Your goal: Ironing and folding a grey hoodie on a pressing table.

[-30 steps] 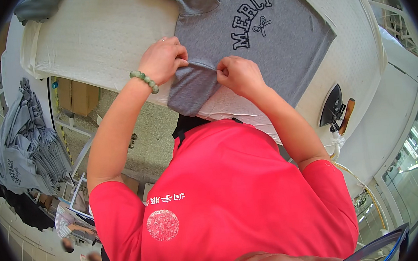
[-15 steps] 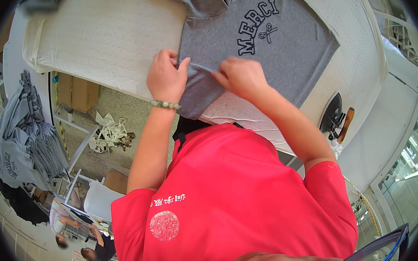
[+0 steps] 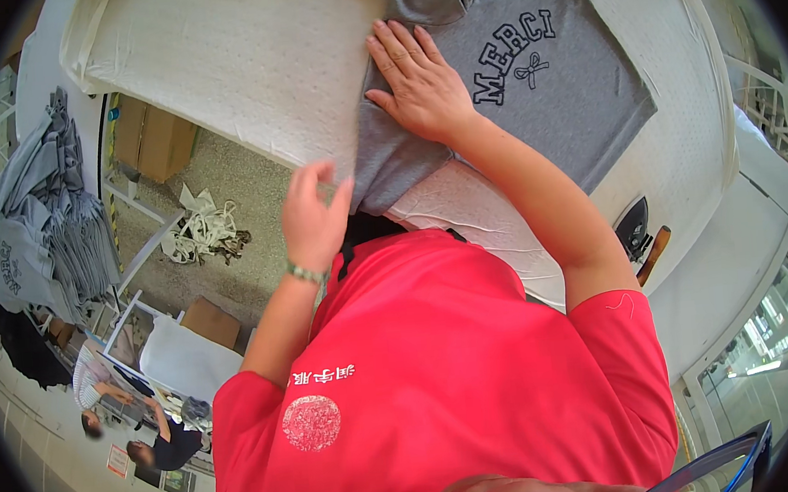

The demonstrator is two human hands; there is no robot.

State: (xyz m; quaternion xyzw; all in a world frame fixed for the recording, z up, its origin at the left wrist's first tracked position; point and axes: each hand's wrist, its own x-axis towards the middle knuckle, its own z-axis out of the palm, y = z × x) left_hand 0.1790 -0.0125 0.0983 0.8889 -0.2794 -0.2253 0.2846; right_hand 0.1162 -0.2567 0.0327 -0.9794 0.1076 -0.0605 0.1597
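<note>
Versus earlier, right hand (image 3: 423, 86) lies flat, fingers spread, on the grey shirt (image 3: 576, 84) at one o'clock instead of pinching it; left hand (image 3: 314, 213), motion-blurred, hangs empty just off centre toward ten o'clock; shirt's top cut off.

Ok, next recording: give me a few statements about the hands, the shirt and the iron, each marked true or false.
1. The right hand lies flat on the shirt. True.
2. The left hand is empty. True.
3. The iron is to the right of the shirt. True.
4. Both hands lie flat on the shirt. False: only the right does.
5. The shirt is plain red. False: it is grey, with dark lettering and a bow.
</note>
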